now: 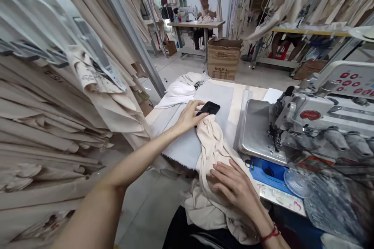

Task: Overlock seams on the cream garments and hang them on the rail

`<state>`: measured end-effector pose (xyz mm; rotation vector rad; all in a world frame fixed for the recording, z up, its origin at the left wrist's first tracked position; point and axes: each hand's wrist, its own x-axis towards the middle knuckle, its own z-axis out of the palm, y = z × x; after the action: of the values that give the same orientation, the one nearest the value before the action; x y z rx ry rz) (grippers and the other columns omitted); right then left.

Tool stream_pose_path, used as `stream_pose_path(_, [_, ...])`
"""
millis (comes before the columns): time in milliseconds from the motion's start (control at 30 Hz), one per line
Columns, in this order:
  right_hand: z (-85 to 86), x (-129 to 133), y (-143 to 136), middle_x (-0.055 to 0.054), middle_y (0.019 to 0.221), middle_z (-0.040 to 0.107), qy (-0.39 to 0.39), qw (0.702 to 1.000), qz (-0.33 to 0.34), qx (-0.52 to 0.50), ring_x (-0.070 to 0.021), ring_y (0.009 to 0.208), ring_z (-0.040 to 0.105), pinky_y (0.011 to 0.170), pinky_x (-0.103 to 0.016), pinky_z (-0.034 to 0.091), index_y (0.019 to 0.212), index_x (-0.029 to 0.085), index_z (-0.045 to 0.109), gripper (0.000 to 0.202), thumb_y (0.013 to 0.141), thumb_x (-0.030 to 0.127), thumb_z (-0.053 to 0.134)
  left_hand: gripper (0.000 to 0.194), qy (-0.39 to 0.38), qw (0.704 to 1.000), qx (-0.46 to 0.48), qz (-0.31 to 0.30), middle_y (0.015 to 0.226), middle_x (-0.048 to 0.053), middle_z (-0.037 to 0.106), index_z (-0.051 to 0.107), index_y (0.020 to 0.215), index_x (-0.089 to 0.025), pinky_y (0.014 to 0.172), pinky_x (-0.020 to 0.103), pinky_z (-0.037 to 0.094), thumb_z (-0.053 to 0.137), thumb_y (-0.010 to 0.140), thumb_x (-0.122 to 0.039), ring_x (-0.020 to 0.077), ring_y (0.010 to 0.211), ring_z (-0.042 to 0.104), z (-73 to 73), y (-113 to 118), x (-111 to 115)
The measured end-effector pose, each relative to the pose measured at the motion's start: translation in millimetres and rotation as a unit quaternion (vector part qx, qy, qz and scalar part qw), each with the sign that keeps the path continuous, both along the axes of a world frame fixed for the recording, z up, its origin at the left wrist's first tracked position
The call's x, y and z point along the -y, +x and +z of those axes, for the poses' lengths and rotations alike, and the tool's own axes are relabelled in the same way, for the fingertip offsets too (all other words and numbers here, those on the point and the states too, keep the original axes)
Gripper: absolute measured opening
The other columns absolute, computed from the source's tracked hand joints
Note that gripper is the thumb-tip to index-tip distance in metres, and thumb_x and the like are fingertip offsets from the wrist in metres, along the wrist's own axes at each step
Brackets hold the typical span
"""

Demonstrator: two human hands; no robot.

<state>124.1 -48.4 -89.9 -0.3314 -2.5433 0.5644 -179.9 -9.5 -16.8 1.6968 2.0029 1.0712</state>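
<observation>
Flat black phone (212,107) over grey cloth (184,146); rumpled beige fabric (213,140), gathered at its far end, trailing onto the lap (178,231).

Left hand (191,115) at a black phone (212,108), right hand (235,184) flat on cream fabric (212,140)

Garment (210,140) before phone (213,107), sewing machine (311,103) right

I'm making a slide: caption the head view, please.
Left hand at a black phone, right hand on beige cloth, beside a sewing machine.
</observation>
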Motion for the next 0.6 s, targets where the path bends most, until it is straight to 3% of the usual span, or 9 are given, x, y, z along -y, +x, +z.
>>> stream_pose_path(67, [-2.2,0.5,1.1,-0.010,0.126,0.077,-0.025,0.998,-0.026,-0.047,-0.0279,0.118,0.074,0.110,-0.053,0.057,0.140,0.026,0.067,0.035,0.106,0.025,0.057,0.032,0.006,0.997,0.007,0.071,0.120,0.009,0.062,0.062,0.119,-0.019,0.081,0.028,0.051,0.059,0.095,-0.040,0.0185,0.099,0.062,-8.7,8.6,21.2])
stream_pose_path(167, [-4.5,2.0,1.3,-0.008,0.119,0.080,-0.063,0.991,-0.056,-0.100,-0.0290,0.110,0.077,0.105,-0.053,0.061,0.134,0.027,0.072,0.034,0.103,0.019,0.059,0.028,-0.033,0.993,0.022,0.110,0.083,0.002,0.060,0.065,0.089,-0.021,0.075,0.029,0.047,0.063,0.091,-0.049,0.0190,0.081,0.058,-22.7,26.5,54.5])
stream_pose_path(233, [-3.7,2.7,-1.2,-0.008,0.115,0.081,-0.082,0.989,-0.059,-0.106,-0.0288,0.108,0.078,0.105,-0.052,0.061,0.127,0.026,0.076,0.030,0.102,0.019,0.061,0.032,-0.062,0.991,0.058,0.104,0.071,0.000,0.054,0.062,0.079,-0.022,0.073,0.029,0.045,0.076,0.079,-0.050,0.0202,0.076,0.056,-33.1,39.4,64.1])
stream_pose_path(333, [0.9,2.0,-5.9,-0.009,0.112,0.082,-0.101,0.990,-0.044,-0.093,-0.0281,0.108,0.078,0.106,-0.052,0.059,0.120,0.024,0.079,0.026,0.102,0.019,0.061,0.036,-0.075,0.984,0.151,0.055,0.070,0.000,0.055,0.056,0.072,-0.021,0.075,0.030,0.047,0.083,0.063,-0.044,0.0219,0.080,0.058,-41.0,55.7,53.5])
stream_pose_path(400, [4.4,1.1,-6.3,-0.010,0.113,0.082,-0.118,0.988,-0.042,-0.090,-0.0278,0.108,0.077,0.108,-0.052,0.058,0.118,0.024,0.079,0.025,0.102,0.019,0.060,0.033,-0.065,0.973,0.223,0.009,0.075,0.002,0.060,0.055,0.076,-0.021,0.077,0.032,0.050,0.074,0.066,-0.046,0.0221,0.083,0.061,-34.9,62.2,41.4])
stream_pose_path(467, [6.5,0.8,-3.9,-0.009,0.114,0.081,-0.138,0.985,-0.045,-0.097,-0.0276,0.109,0.077,0.107,-0.051,0.058,0.118,0.023,0.079,0.025,0.102,0.020,0.060,0.038,-0.049,0.956,0.288,-0.034,0.083,0.004,0.065,0.057,0.089,-0.021,0.077,0.033,0.051,0.065,0.067,-0.050,0.0218,0.083,0.064,-20.0,65.1,37.2])
stream_pose_path(600, [4.9,2.7,2.4,-0.008,0.104,0.083,-0.198,0.972,-0.086,-0.098,-0.0275,0.101,0.078,0.092,-0.041,0.065,0.107,0.024,0.082,0.025,0.102,0.024,0.057,0.054,-0.059,0.913,0.378,-0.138,0.075,0.008,0.064,0.055,0.087,-0.021,0.060,0.037,0.050,0.062,0.060,-0.067,0.0212,0.061,0.061,15.2,66.7,57.4])
